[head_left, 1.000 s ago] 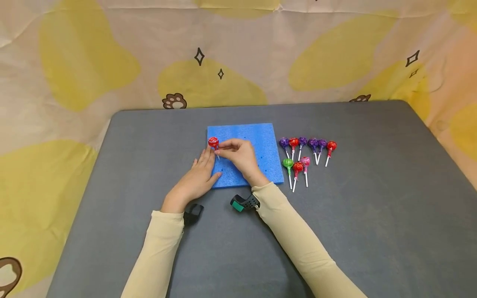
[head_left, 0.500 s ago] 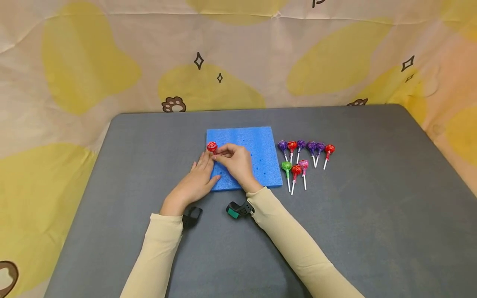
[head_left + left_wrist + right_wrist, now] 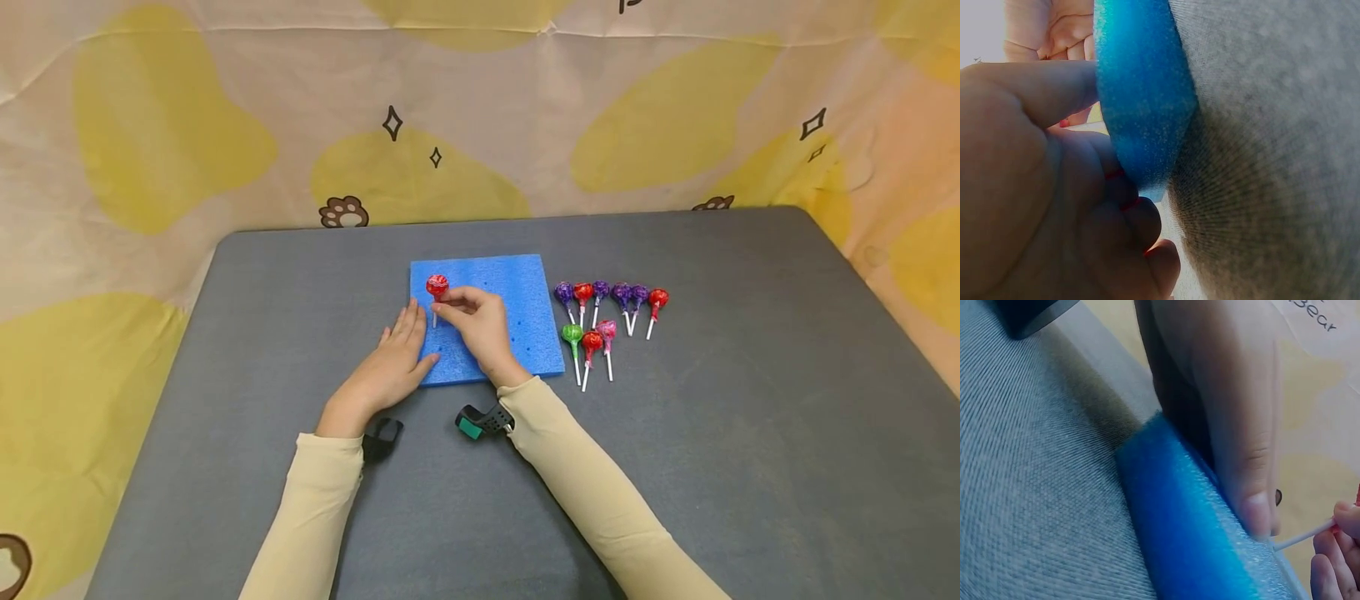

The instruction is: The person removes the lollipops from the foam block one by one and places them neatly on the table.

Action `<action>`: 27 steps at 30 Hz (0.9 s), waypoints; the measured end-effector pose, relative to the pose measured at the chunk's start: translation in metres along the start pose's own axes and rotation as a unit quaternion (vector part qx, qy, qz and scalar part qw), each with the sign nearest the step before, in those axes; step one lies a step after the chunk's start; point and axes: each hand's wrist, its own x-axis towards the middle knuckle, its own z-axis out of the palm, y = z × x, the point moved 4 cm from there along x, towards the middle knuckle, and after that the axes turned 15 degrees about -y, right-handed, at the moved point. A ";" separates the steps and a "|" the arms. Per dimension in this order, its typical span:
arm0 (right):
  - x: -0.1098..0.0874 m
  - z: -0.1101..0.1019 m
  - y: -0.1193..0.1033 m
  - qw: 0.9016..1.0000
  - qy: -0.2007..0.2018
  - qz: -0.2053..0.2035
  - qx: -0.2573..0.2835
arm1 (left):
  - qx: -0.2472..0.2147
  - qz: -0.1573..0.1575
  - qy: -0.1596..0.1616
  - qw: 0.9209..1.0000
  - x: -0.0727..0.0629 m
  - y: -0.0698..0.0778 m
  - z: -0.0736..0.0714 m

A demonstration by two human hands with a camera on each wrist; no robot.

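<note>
My right hand [image 3: 480, 327] pinches a red-wrapped lollipop [image 3: 437, 285] between thumb and fingers, just below its round head. The lollipop stands nearly upright over the left part of a blue foam block [image 3: 517, 287]. In the right wrist view, the white stick [image 3: 1304, 537] slants down to the foam's upper face. My left hand [image 3: 386, 360] rests along the block's left edge, fingers straight and thumb at the near left corner. Up close in the left wrist view, the left thumb [image 3: 1060, 90] lies against the foam's upper side. Small dark holes dot the foam.
Right of the block, several lollipops lie on the grey table [image 3: 750, 400]: purple and red ones [image 3: 657, 300] in the far row, then a green one [image 3: 572, 333], a red one and a pink one [image 3: 607, 331] nearer. A patterned cloth [image 3: 480, 108] hangs behind the table.
The right hand first lowered the red lollipop beside the left fingertips. Now it is higher and further right over the foam, with its stick showing. The left hand has stayed on the block's edge.
</note>
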 end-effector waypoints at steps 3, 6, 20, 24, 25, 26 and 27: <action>-0.001 -0.001 0.000 0.999 -0.004 0.006 0.034 | -0.004 -0.002 0.000 1.000 -0.001 0.000 0.000; -0.001 -0.004 -0.001 0.997 -0.014 0.019 0.068 | -0.004 -0.003 0.000 1.000 -0.001 0.000 0.000; -0.001 -0.013 -0.002 0.987 -0.038 0.035 0.153 | 0.000 0.008 0.006 1.000 0.000 0.002 -0.001; -0.006 -0.015 -0.003 0.985 -0.039 0.035 0.164 | -0.002 0.009 0.004 1.000 0.001 0.002 0.000; -0.008 -0.015 -0.003 0.984 -0.040 0.036 0.168 | -0.002 0.007 0.002 1.000 0.001 0.001 0.000; -0.011 -0.016 -0.003 0.984 -0.041 0.038 0.172 | -0.003 0.006 0.002 1.000 0.000 0.001 0.000; -0.014 -0.017 -0.004 0.983 -0.043 0.039 0.174 | -0.003 0.005 0.003 1.000 0.000 0.001 0.000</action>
